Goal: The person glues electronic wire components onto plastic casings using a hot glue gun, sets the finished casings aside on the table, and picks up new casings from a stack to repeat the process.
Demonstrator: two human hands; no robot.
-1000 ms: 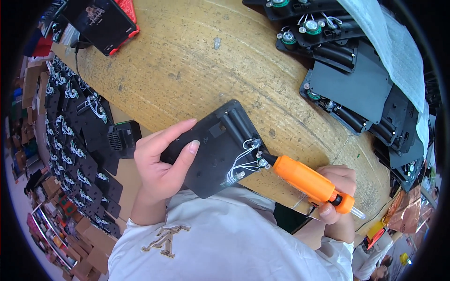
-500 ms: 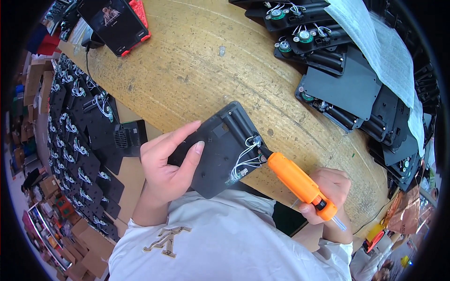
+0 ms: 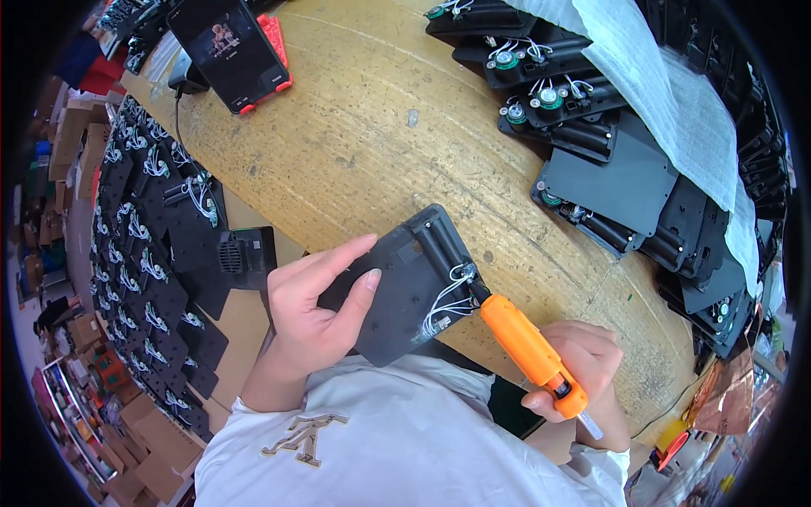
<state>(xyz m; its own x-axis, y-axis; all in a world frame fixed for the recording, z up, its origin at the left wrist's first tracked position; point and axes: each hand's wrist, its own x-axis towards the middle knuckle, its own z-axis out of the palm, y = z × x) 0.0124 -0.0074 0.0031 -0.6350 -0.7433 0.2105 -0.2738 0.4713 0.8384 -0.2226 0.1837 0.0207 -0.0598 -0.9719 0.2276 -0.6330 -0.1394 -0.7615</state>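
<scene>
In front of me lies a black plastic panel (image 3: 393, 291), tilted, with a ribbed cylinder-like part along its upper right edge. Thin white wires (image 3: 443, 302) run from its right corner to a small circuit board near the lower edge. My left hand (image 3: 317, 308) grips the panel's left side, thumb on top and forefinger along the edge; its other fingers are partly hidden. An orange hot glue gun (image 3: 524, 342) is in my right hand (image 3: 583, 363), a clear glue stick poking out of its rear. Its dark nozzle is at the right corner, by the wire ends.
A phone (image 3: 228, 51) on a red stand is at the table's far left. Many wired black panels (image 3: 139, 270) lie at left, beside a black box-like part (image 3: 247, 258). More panels (image 3: 608, 186) are piled at right under white foam sheeting (image 3: 659, 93).
The whole view has shifted, so the table things sit slightly lower. The glue gun is a little steeper, its nozzle still at the panel's right corner; my left hand keeps its grip.
</scene>
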